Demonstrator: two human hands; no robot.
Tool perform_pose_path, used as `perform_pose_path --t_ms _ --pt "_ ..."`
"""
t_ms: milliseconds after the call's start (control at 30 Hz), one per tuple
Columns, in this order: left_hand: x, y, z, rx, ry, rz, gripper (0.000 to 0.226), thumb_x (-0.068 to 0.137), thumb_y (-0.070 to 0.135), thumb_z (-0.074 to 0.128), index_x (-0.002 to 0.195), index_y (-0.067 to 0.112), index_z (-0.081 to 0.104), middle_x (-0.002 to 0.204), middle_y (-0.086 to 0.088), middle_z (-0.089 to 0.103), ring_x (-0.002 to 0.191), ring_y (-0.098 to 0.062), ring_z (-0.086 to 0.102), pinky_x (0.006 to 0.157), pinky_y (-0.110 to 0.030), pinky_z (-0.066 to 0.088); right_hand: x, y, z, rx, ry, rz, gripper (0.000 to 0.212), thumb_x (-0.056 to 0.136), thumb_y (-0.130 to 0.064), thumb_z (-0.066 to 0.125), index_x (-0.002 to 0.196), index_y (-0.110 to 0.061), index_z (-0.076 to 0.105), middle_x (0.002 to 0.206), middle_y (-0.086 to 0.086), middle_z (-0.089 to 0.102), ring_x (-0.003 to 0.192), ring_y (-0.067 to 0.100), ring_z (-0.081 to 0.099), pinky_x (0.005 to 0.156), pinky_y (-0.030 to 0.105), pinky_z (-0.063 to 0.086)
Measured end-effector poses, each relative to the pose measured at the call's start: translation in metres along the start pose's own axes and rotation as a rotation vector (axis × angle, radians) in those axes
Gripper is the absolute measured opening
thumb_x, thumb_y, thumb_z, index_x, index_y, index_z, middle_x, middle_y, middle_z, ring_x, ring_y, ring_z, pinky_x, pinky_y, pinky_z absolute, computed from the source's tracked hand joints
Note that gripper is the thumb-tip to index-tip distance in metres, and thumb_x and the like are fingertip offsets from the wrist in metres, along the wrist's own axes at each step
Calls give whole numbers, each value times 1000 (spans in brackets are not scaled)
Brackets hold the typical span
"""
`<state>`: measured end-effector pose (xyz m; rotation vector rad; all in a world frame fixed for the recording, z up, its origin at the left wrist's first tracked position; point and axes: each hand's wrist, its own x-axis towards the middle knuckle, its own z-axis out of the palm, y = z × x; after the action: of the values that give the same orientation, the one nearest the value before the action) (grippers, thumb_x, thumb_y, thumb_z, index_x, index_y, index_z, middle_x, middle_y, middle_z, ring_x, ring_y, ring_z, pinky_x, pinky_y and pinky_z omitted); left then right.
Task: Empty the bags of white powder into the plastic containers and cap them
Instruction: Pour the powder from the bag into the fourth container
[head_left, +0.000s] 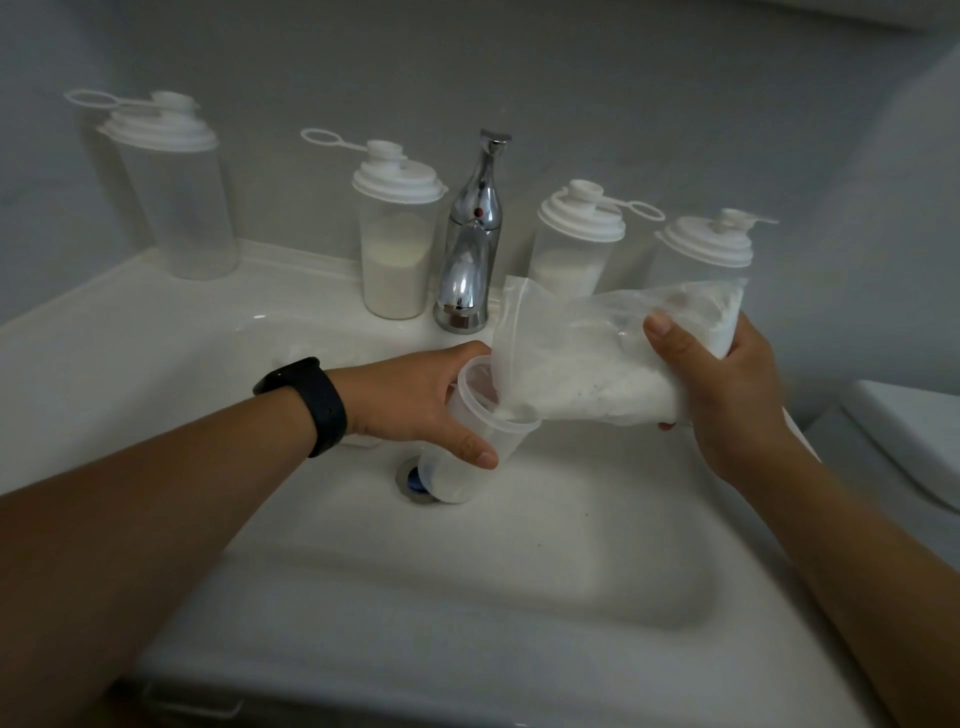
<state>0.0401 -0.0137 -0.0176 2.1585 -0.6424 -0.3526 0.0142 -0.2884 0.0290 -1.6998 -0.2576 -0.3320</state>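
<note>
Over the sink basin (519, 571), the left hand (415, 400) is wrapped around an uncapped clear plastic container (480, 441), thumb in front and fingers behind, holding it tilted above the drain (413, 480). The right hand (727, 395) grips the fat end of a clear bag of white powder (597, 364), its open corner dipping into the container's mouth, where powder runs in.

The likeliest trouble is spillage: the bag's mouth is floppy and wider than the stream, so a sudden slump of powder could overshoot the rim and fall into the basin. The tilted container could also slip in the hand as it grows heavier.

Behind, beside the chrome tap (470, 234), four capped containers (397, 234) stand on the ledge; at least two hold powder, the far left one looks empty.
</note>
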Motion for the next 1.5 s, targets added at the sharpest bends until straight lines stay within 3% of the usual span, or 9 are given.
perform_pose_path --t_ms 633,1500 --pt "1 -3 0 -4 -11 -5 91 70 38 94 145 35 42 137 19 60 126 -3 57 110 -38 50 -1 -2 2 6 17 -10 24 82 -42 72 103 -31 67 87 -6 77 70 18 74 38 28 48" --pt "-2 2 1 -12 -4 -13 89 72 29 93 145 33 42 136 18 61 126 0 57 112 -33 48 -1 -4 1 -14 41 -33 12 83 -43 73 94 -43 69 88 -10 77 73 17 75 40 27 49"
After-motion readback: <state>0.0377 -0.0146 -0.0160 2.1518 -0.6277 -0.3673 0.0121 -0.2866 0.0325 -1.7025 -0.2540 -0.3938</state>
